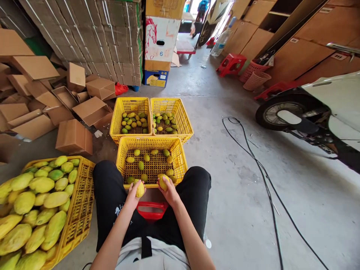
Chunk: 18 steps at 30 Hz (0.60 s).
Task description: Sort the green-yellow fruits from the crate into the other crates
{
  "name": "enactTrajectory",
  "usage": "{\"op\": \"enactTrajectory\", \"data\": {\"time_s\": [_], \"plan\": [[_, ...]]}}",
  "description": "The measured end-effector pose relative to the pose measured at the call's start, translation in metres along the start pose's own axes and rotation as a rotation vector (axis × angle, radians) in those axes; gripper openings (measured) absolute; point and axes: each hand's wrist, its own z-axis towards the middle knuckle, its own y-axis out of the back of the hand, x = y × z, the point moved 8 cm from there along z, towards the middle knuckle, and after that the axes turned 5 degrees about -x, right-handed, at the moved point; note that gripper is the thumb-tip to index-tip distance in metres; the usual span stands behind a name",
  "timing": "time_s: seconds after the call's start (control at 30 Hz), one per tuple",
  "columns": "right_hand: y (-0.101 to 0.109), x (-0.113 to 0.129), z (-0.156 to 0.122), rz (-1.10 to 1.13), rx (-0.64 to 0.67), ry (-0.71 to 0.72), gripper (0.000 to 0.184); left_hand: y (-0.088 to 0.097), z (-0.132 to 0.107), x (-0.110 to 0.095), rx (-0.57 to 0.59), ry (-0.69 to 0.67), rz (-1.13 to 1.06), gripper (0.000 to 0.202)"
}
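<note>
A yellow mango (140, 190) is in my left hand (133, 194), its fingers closed around the fruit. Another yellow mango (164, 182) is gripped by my right hand (170, 194). Both hands are over the near rim of a yellow plastic crate (180, 157) between my knees. Several green and yellow mangoes lie scattered on that crate's slotted bottom. Beyond it, two more yellow crates stand side by side; the left crate (113, 125) and the right crate (187, 125) each have several small mangoes in them.
To my left, a yellow crate (80, 210) is heaped with mangoes. Loose cardboard boxes (74, 137) are piled behind it. A black cable (261, 168) runs over the floor on my right, near a parked motorbike (287, 112). A red stool (231, 64) stands farther off.
</note>
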Motion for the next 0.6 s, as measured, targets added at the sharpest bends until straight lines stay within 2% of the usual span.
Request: {"op": "enactTrajectory", "data": {"time_s": [0.17, 0.33, 0.47, 0.53, 0.6], "plan": [[-0.001, -0.003, 0.006, 0.014, 0.014, 0.008, 0.048, 0.006, 0.002, 0.000, -0.072, 0.041, -0.026, 0.017], [-0.002, -0.013, 0.010, 0.027, -0.007, -0.121, 0.039, 0.006, 0.008, 0.007, -0.028, 0.070, -0.021, 0.014], [0.007, -0.018, 0.011, -0.057, -0.043, -0.166, 0.038, 0.005, 0.009, 0.010, 0.016, 0.076, 0.016, 0.022], [0.010, -0.017, 0.013, -0.102, -0.035, -0.139, 0.044, 0.005, 0.008, 0.008, 0.024, 0.056, 0.033, 0.017], [0.007, -0.013, 0.013, -0.119, 0.025, -0.087, 0.051, 0.004, 0.007, 0.007, 0.038, 0.035, 0.036, 0.008]]}}
